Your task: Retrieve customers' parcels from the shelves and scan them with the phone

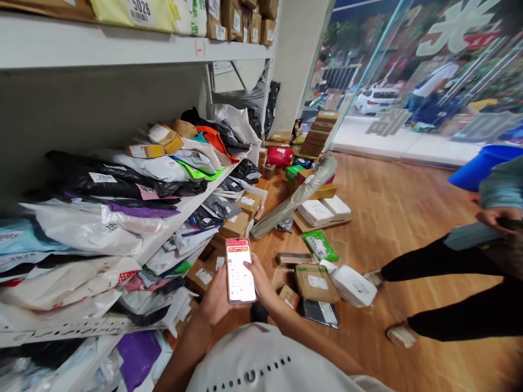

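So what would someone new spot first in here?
Probably the bright smartphone, held low in the middle between the left hand and right hand. Next might be the white shelves on the left, heaped with parcel bags. Then perhaps the long wrapped roll, slanting away beyond the smartphone.

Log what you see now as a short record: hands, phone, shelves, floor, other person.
Left hand: holds the left side of the phone
Right hand: at its right side, thumb over the screen
Phone: lit, text too small to read
Shelves: bagged parcels and boxes, at left
Floor: green packet, brown carton, white package, long wrapped roll
Other person: standing at right, head out of frame
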A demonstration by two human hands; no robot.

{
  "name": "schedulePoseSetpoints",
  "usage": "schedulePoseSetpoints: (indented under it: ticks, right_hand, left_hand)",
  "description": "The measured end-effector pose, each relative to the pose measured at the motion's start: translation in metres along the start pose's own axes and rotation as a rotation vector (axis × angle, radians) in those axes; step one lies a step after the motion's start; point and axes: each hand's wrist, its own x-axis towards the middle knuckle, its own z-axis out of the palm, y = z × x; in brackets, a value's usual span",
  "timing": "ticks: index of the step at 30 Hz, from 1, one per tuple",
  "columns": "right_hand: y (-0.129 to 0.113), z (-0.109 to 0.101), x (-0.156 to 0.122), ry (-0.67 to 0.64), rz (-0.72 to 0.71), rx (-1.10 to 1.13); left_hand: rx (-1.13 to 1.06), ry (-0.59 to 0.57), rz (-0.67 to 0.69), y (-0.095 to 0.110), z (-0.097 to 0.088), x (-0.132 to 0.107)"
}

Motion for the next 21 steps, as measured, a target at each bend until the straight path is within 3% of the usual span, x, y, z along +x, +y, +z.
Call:
schedulePoseSetpoints:
  ticks: [8, 16, 21]
  right_hand:
    - [-0.016, -0.002, 0.013, -0.199, 0.037, -0.058]
    - [-0.001, 0.008, 0.027, -0.117, 0.040, -0.029]
    - [-0.004, -0.002, 0.039, -0.145, 0.035, -0.013]
  left_hand:
    - [-0.055, -0.061, 0.002, 0.016, -0.004, -0.009]
    - [-0.080, -0.077, 0.008, 0.027, -0.012, -0.005]
    - [-0.038, -0.089, -0.034, 0.033, -0.017, 0.017]
